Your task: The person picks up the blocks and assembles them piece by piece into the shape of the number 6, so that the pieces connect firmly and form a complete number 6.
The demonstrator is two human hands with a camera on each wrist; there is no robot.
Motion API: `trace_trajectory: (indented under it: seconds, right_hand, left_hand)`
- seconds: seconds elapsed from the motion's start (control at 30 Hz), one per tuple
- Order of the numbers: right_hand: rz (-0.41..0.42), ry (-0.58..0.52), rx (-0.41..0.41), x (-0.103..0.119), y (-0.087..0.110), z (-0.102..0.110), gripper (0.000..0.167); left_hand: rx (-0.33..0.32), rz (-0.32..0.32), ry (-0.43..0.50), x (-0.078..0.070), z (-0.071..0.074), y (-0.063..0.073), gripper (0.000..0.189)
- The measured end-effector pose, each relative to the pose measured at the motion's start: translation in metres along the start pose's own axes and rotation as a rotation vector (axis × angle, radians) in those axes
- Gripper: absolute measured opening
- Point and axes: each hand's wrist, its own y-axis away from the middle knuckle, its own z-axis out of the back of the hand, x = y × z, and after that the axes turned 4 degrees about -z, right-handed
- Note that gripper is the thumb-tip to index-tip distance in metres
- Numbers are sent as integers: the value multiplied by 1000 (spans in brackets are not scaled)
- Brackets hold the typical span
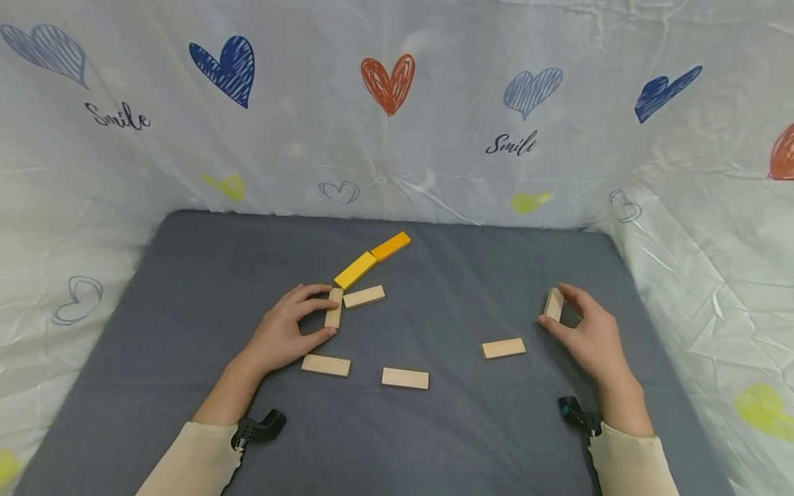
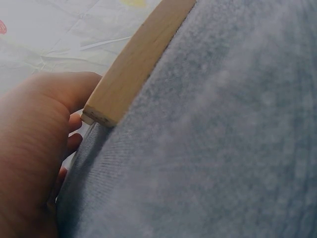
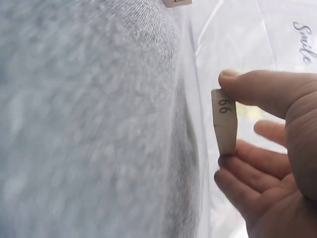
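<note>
My left hand (image 1: 282, 331) holds a plain wooden block (image 1: 333, 308) between thumb and fingers, one at each end, at the near end of a yellow block (image 1: 356, 270). Just right of it lies another plain block (image 1: 364, 297). In the left wrist view, a large wooden block (image 2: 133, 64) covers part of the left hand (image 2: 34, 144). Over at the right, my right hand (image 1: 592, 334) pinches a plain wooden block (image 1: 553, 305) by its ends. The right wrist view shows printed digits on this block (image 3: 225, 121), with the thumb above and fingers (image 3: 252, 166) below.
An orange block (image 1: 391, 246) continues the yellow one's slanting line. Plain blocks lie at the left front (image 1: 326, 365), the middle front (image 1: 405, 378) and towards the right (image 1: 503, 348). Grey cloth (image 1: 446, 441) covers the table; a patterned white curtain (image 1: 434, 165) stands behind.
</note>
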Motion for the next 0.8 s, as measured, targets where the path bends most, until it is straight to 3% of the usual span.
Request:
trace_trajectory:
  seconds: [0.27, 0.8]
  right_hand:
    - [65, -56, 71, 15, -10, -5, 81]
    - [136, -147, 237, 58, -23, -36, 80]
  left_hand:
    - [13, 24, 5, -1, 0, 1, 49]
    - [12, 20, 2, 0, 0, 0, 48]
